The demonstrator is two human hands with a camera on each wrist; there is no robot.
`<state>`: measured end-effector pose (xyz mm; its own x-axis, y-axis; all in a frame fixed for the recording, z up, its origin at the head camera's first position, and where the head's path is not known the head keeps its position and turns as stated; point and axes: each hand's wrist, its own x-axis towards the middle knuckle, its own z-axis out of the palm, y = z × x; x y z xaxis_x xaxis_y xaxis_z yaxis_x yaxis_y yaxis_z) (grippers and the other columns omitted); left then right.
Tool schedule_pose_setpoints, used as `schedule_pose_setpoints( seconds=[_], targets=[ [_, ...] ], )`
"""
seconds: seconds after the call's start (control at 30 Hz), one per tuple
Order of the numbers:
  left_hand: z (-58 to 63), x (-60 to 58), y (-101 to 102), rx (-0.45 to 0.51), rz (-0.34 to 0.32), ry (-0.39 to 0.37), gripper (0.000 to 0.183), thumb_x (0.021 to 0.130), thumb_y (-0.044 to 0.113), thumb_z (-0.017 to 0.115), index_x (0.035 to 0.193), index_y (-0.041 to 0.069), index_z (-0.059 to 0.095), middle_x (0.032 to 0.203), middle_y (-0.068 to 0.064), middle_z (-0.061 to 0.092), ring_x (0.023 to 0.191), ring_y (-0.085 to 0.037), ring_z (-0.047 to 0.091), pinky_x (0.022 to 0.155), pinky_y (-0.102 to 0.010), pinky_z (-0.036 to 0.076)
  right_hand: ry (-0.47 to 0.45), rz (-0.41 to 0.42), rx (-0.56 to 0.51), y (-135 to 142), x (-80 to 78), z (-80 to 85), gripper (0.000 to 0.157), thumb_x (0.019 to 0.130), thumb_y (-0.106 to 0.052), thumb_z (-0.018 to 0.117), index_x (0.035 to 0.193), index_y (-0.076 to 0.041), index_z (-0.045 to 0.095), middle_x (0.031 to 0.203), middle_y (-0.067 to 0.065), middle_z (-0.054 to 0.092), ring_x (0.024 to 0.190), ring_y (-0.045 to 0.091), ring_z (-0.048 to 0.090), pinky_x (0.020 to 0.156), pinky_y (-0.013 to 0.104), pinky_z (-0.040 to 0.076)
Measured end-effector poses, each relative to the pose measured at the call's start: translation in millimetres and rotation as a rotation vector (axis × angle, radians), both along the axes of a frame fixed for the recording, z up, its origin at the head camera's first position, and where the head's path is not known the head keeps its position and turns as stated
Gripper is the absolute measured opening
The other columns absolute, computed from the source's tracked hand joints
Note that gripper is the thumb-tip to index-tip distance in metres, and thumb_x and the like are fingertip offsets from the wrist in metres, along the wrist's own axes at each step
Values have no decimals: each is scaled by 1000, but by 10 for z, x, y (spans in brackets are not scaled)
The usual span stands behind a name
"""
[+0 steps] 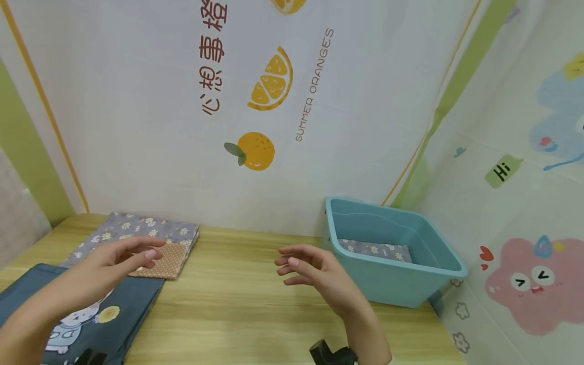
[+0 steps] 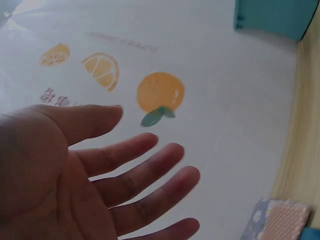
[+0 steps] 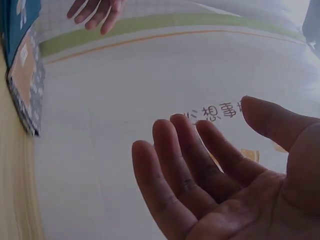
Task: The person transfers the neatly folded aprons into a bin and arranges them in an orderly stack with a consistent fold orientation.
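Observation:
In the head view my left hand hovers above folded cloths at the left, fingers loosely bent and holding nothing. Beneath it lie a dark blue folded cloth with a cartoon print and a grey daisy-patterned cloth with a brown dotted patch. My right hand is raised over the wooden table, left of a teal bin, with nothing in its relaxed fingers. Inside the bin lies a grey flowered cloth. Both wrist views show bare palms with spread fingers.
A white curtain printed with oranges hangs behind the table. Another printed sheet hangs on the right, close to the bin. Black wrist-worn devices show at the bottom edge, such as the right one.

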<state>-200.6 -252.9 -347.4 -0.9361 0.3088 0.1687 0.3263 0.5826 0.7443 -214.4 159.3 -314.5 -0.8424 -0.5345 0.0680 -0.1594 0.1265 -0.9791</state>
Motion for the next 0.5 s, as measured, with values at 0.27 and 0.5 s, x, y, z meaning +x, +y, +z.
schedule_pose_setpoints(
  seconds=[0.27,0.5],
  targets=[
    [23,54,-382,-106,105,97,41,108,19,49,146,5,49,126,-10,68,94,14,61,71,-11,50,-33,34,-201,-541,98,21,40,105,-22,55,138,1,57,129,17,66,106,15,69,92,35,60],
    [0,26,-602,-150,278,176,39,105,18,55,135,-7,56,107,-7,74,78,22,48,59,-15,44,-117,-10,-284,-1088,190,-11,34,102,-18,60,133,-3,63,129,19,66,106,16,70,96,35,59]
  ],
)
